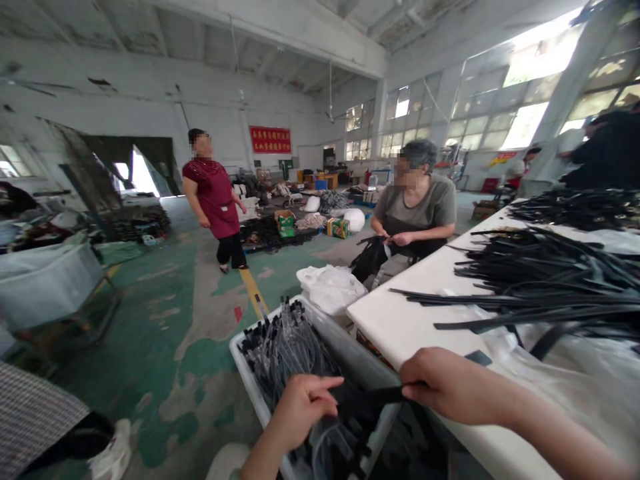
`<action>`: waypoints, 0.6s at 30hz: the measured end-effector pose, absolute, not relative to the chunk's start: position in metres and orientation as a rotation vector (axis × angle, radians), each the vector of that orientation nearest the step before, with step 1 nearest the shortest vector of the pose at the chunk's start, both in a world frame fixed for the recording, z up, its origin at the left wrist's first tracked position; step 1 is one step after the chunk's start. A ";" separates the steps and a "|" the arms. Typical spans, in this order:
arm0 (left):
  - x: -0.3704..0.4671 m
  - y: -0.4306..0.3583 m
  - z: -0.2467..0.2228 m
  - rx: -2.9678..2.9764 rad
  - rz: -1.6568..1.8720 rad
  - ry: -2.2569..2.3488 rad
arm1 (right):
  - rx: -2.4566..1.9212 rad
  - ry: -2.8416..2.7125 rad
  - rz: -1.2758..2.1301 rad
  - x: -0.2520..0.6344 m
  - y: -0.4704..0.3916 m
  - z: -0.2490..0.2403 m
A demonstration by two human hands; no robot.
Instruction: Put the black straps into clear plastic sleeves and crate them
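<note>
A black strap stretches between my two hands above the bin. My right hand is closed round its right end, beside the corner of the white table. At the strap's left end, my left hand pinches with the thumb and curled fingers, while the index finger points out along it. Below is a pale plastic bin holding many clear strips with black ends. More black material hangs under my right hand, too dark to make out.
The white table carries piles of black straps and clear plastic bags. A white sack lies beyond the bin. A seated co-worker handles black pieces; another person stands on the green floor. A white tub is at left.
</note>
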State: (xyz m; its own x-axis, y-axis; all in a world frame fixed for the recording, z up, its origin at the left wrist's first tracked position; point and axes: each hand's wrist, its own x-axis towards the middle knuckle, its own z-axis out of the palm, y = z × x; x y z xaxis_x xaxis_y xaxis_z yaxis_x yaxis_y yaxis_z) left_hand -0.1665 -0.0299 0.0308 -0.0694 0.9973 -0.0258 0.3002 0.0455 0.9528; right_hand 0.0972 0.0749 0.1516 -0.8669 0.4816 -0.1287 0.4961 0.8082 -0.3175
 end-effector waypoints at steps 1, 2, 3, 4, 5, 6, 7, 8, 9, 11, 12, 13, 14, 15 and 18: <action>-0.164 -0.030 0.030 1.329 1.082 1.449 | 0.797 2.940 -0.589 0.097 0.073 0.157; -0.160 -0.031 0.029 1.295 1.096 1.396 | 0.799 2.916 -0.670 0.095 0.071 0.162; -0.156 -0.030 0.028 1.277 1.101 1.342 | 0.794 2.874 -0.775 0.092 0.069 0.167; -0.150 -0.030 0.027 1.268 1.092 1.292 | 0.786 2.825 -0.882 0.088 0.066 0.170; -0.144 -0.029 0.026 1.254 1.074 1.254 | 0.777 2.777 -0.967 0.083 0.061 0.173; -0.137 -0.027 0.023 1.235 1.047 1.231 | 0.778 2.749 -1.006 0.077 0.057 0.173; -0.130 -0.026 0.020 1.210 1.027 1.234 | 0.776 2.743 -0.985 0.071 0.051 0.173; -0.124 -0.024 0.016 1.175 1.034 1.272 | 0.781 2.755 -0.915 0.064 0.046 0.170; -0.120 -0.022 0.010 1.135 1.070 1.332 | 0.781 2.771 -0.825 0.059 0.041 0.166; -0.118 -0.019 0.000 1.084 1.172 1.437 | 0.775 2.797 -0.702 0.052 0.034 0.155; -0.121 -0.017 -0.003 1.103 1.178 1.457 | 0.794 2.802 -0.689 0.053 0.034 0.150; -0.127 -0.016 -0.005 1.150 1.144 1.457 | 0.829 2.798 -0.702 0.055 0.035 0.146; -0.134 -0.015 -0.004 1.216 1.075 1.443 | 0.883 2.793 -0.721 0.060 0.038 0.143; -0.141 -0.015 -0.002 1.278 1.002 1.430 | 0.943 2.784 -0.729 0.065 0.041 0.142; -0.153 -0.015 0.015 1.332 0.918 1.480 | 1.068 2.772 -0.731 0.079 0.048 0.147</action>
